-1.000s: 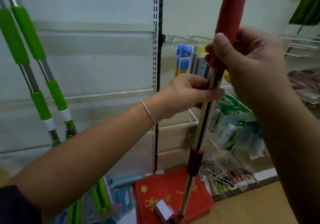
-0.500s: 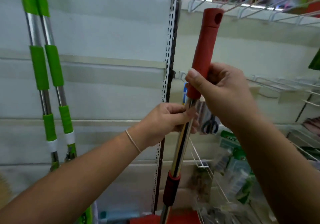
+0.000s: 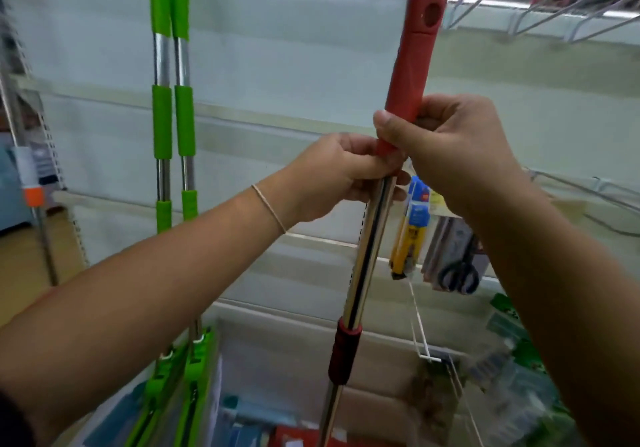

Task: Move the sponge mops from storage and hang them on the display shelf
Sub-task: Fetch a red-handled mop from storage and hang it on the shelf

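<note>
At the far left edge a pole with an orange band [image 3: 33, 195] stands blurred beside a perforated shelf upright. Right of it, two green mops [image 3: 175, 117] hang side by side against the pale back panel of the display shelf [image 3: 277, 65], their steel shafts running straight up and down with green sleeves at intervals and their green heads low near the bottom of the frame. The left hand [image 3: 341, 176], with a thin band at the wrist, reaches in from lower left and is wrapped around the steel shaft of the red mop [image 3: 414, 65] just under its red handle; its fingers [image 3: 377, 166] are curled tight against the metal. The red mop's long axis runs nearly upright, leaning slightly so the top sits further right than the bottom; the handle end with its hanging hole points up toward the wire hooks [image 3: 554, 6] at the top right, and a dark red collar sits lower on the shaft. The right hand [image 3: 460, 148] grips the lower end of the red handle, directly above and touching the left hand, thumb pressed across the front and fingers closed around the back. Behind the right forearm hang packaged goods, among them scissors [image 3: 459, 275].
</note>
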Demonstrator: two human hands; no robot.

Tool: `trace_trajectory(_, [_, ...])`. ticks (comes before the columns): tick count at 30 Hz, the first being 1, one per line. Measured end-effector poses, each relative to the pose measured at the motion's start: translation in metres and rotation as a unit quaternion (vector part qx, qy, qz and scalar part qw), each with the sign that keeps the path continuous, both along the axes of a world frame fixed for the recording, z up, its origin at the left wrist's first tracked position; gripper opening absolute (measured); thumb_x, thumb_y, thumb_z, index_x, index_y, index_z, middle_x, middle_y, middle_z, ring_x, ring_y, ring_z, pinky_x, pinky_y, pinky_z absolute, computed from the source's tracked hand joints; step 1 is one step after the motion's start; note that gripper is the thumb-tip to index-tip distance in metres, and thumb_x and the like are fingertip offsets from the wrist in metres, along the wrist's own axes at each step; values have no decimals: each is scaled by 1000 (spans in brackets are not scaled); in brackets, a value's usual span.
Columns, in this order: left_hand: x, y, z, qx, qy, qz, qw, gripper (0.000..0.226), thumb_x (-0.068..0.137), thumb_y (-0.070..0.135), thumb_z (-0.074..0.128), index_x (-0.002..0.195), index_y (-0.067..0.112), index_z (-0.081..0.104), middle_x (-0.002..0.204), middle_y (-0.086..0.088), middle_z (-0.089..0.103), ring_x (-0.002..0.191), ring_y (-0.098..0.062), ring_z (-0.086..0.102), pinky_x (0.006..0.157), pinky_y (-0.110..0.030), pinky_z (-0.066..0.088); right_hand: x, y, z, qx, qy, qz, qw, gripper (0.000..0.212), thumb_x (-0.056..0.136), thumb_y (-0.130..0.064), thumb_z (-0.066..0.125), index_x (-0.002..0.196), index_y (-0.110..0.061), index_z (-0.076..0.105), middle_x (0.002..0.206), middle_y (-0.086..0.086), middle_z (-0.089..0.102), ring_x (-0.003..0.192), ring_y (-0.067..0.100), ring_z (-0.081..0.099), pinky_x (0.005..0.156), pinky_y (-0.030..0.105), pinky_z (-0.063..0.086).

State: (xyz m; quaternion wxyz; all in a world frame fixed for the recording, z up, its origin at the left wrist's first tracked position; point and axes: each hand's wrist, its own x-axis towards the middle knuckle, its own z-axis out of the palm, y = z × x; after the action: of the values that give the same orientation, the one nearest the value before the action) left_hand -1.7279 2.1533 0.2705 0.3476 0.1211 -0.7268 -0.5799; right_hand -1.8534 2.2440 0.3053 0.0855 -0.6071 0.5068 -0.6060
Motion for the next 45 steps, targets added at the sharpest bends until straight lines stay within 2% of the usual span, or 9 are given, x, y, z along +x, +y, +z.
trace_trajectory(5, [-8,-1,4,-5,12,1,1000,27,95,15,58,112,-5,63,95,-18,69,82,-32,70,89,-49,56,-3,2,7,-4,-7,-7,1000,18,87,-31,75,89,-13,74,67,0,74,50,2,65,46,14,47])
trace_trajectory(8, [-12,-2,16,-13,17,-22,1000,21,96,15,57,107,-2,64,88,-13,70,79,-30,70,82,-43,56,-6,3,20,-13,2,-17,1000,18,87,-33,75,87,-15,75,67,0,74,52,6,67,48,16,50])
trace_trajectory(13, [-23,-8,46,-13,11,-72,997,28,93,21,57,108,-3,61,90,-15,69,79,-30,70,78,-41,56,-14,1,45,-37,-17,-33,999,21,82,-32,79,81,-11,76,52,-4,64,36,3,51,38,15,40])
trace_trajectory(19, [-31,-24,72,-57,-22,-79,995,34,98,19,53,119,-7,57,102,-22,67,90,-41,69,85,-49,57,-22,-11,65,-34,-7,-50,998,24,79,-31,82,81,-9,75,63,3,72,48,7,66,44,14,47])
trace_trajectory(25, [-26,-35,83,-75,20,-64,995,41,89,25,61,118,-4,61,111,-31,66,89,-42,70,83,-49,58,-17,-23,82,-38,17,-38,998,23,80,-33,80,77,-11,75,64,0,73,54,7,70,47,11,48])
trace_trajectory(27, [-20,-38,88,-73,35,-51,995,37,89,22,61,116,-3,62,106,-26,69,89,-39,71,82,-45,58,-12,-28,86,-35,26,-41,998,24,80,-34,79,77,-11,75,65,1,73,55,10,71,48,17,51])
trace_trajectory(30, [-12,-44,96,-91,39,-22,995,33,94,16,57,119,-5,60,99,-19,71,92,-34,72,86,-44,57,-4,-36,90,-31,26,-40,998,22,80,-32,80,78,-11,75,69,7,74,59,20,73,54,38,61])
trace_trajectory(33, [-4,-48,103,-93,36,-13,995,33,95,15,56,119,-6,60,97,-19,71,91,-34,71,88,-45,58,3,-44,94,-35,27,-42,998,21,78,-31,81,78,-10,76,70,9,74,60,24,74,57,48,62])
trace_trajectory(45, [1,-68,123,-94,65,11,993,26,94,12,57,111,-7,64,91,-17,72,91,-34,71,85,-46,59,9,-75,116,-63,15,-67,996,23,75,-29,84,78,-8,76,72,12,74,62,27,74,61,48,63])
